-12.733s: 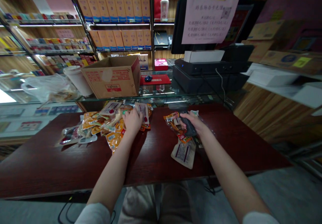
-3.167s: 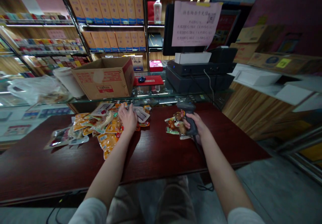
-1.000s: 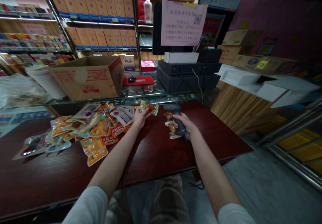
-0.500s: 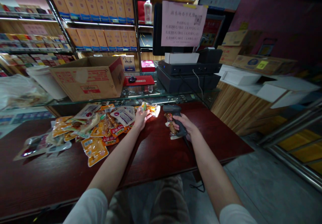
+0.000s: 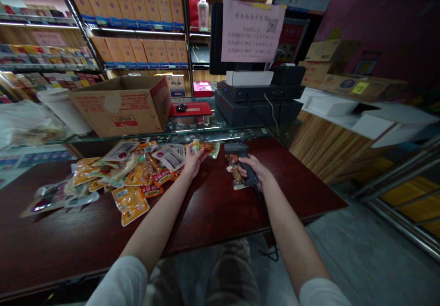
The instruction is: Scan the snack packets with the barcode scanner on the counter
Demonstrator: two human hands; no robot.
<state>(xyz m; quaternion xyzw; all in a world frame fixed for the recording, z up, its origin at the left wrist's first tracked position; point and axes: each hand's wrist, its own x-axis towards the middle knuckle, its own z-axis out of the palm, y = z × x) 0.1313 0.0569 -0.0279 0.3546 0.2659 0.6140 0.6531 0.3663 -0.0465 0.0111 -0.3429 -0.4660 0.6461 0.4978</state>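
Left hand (image 5: 195,160): grasping one small clear-and-green snack packet (image 5: 208,148), thumb and fingers on its left end; the rest juts out beyond the fingertips, to their right. Right hand (image 5: 257,172): wrapped round the handle of a dark handheld scanner (image 5: 237,149), whose head points left, toward the packet. Packet and scanner head near each other, apart in this view.

Change: about three seconds ago the left hand was in the packet heap (image 5: 140,171); now it is off the heap's right edge, with this packet singled out. Half a second ago a bright light lay on the packet; now gone, hands almost unmoved. Judgement: one pass of light over this packet seems finished. Whether it registered cannot be told.

Surroundings: heap on the counter (image 5: 213,214), left of the left hand, an orange packet (image 5: 130,205) at its near side. A few small brown packets (image 5: 236,174) lie just left of the right hand, partly hidden by the scanner. Open carton (image 5: 120,106) beyond the left hand, to its left.
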